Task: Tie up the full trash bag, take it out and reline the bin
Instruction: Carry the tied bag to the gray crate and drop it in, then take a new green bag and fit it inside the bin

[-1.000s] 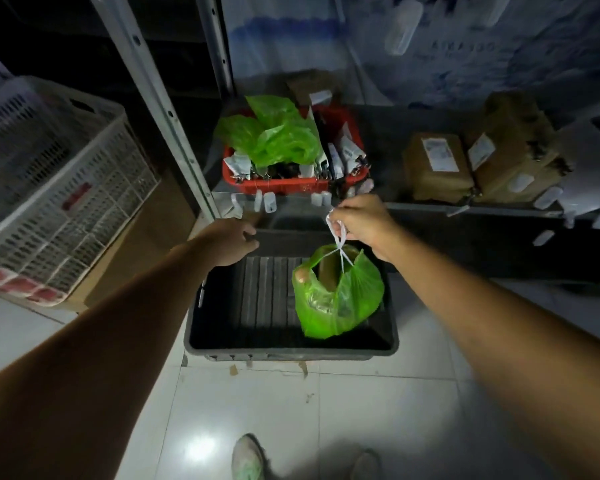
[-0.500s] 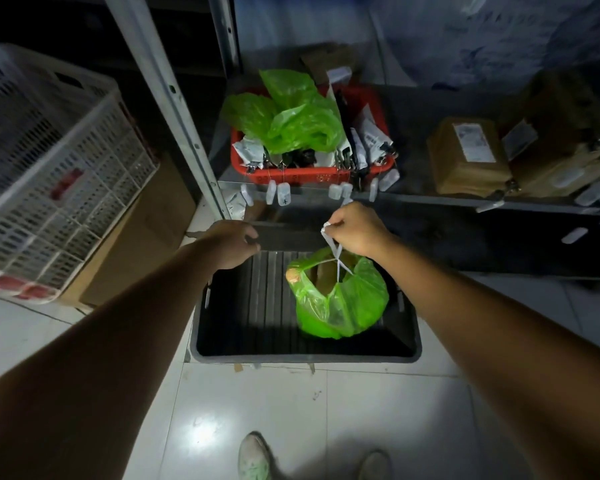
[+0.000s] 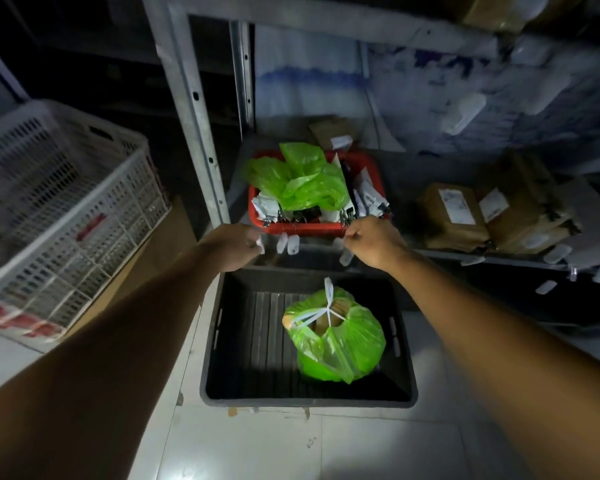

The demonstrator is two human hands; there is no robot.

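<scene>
A full green trash bag [image 3: 340, 344] stands upright in the right half of the black bin [image 3: 222, 341] on the floor. Its mouth is drawn together by a white drawstring [image 3: 328, 303] that sticks up free. My left hand [image 3: 236, 245] and my right hand [image 3: 371, 240] hover above the bin's far rim, just in front of a red basket [image 3: 305, 229] on the low shelf. Both hands have curled fingers and I see nothing in either. Loose green bags [image 3: 302, 181] lie on top of the red basket.
A white slatted crate [image 3: 59, 206] sits on cardboard at the left. A grey metal shelf post [image 3: 191, 109] rises left of the red basket. Taped brown parcels [image 3: 478, 213] rest on the shelf at the right. My shoes' tiled floor lies in front of the bin.
My right hand has let go of the drawstring and risen toward the red basket. My left hand has left the bin's rim and risen too. The bag now stands alone in the bin.
</scene>
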